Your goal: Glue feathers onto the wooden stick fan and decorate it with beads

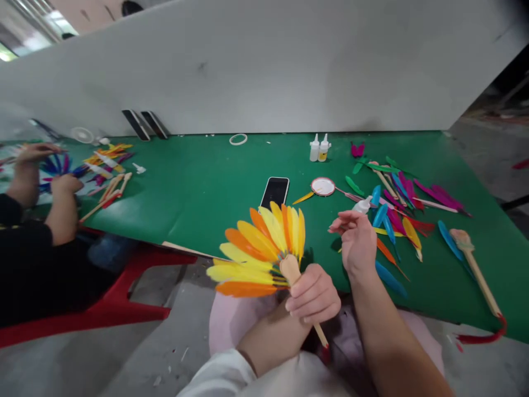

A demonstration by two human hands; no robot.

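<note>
My left hand [316, 295] is wrapped round the wooden handle of a feather fan [260, 248], tilted over the table's front edge. Yellow and orange feathers spread out from its heart-shaped wooden head, and a bit of red shows at the handle's lower end. Just right of the fan, my right hand [356, 242] hovers with its fingers curved and partly apart; nothing shows in it. A white glue bottle [363, 205] lies right behind those fingers, apart from them as far as I can tell. Loose blue feathers [390, 278] and other coloured ones lie to the right.
A phone [275, 192] and a round white disc [323, 186] lie on the green table [198, 187]. Two small bottles [319, 149] stand near the partition [264, 71]. Another wooden handle [481, 278] with a red tassel lies far right. A co-worker's hands [61, 176] hold blue feathers at left.
</note>
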